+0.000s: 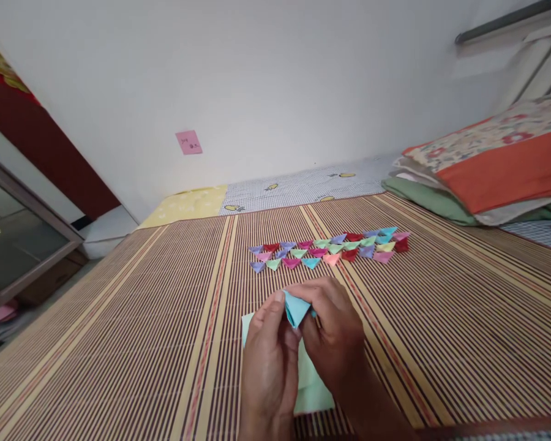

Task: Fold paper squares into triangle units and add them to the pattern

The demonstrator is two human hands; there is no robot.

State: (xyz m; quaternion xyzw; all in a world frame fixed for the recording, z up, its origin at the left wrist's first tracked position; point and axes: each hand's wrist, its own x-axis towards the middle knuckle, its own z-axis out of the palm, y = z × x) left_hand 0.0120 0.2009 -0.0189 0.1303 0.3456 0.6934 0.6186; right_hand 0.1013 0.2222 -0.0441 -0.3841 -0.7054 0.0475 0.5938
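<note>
Between both hands is a small piece of folded blue paper, shaped like a triangle with open layers facing me. My left hand pinches its left edge, the thumb lying along the paper. On the other side, my right hand is closed round its right edge with bent fingers. Light green paper lies flat on the striped mat beneath the hands, partly covered by them. Beyond the hands, several folded paper triangles in many colours sit in rows on the mat.
The striped bamboo mat spreads over the bed. Stacked pillows lie at the far right. A white wall with a pink note rises behind, with patterned cloth along its foot. A glass-fronted cabinet stands left.
</note>
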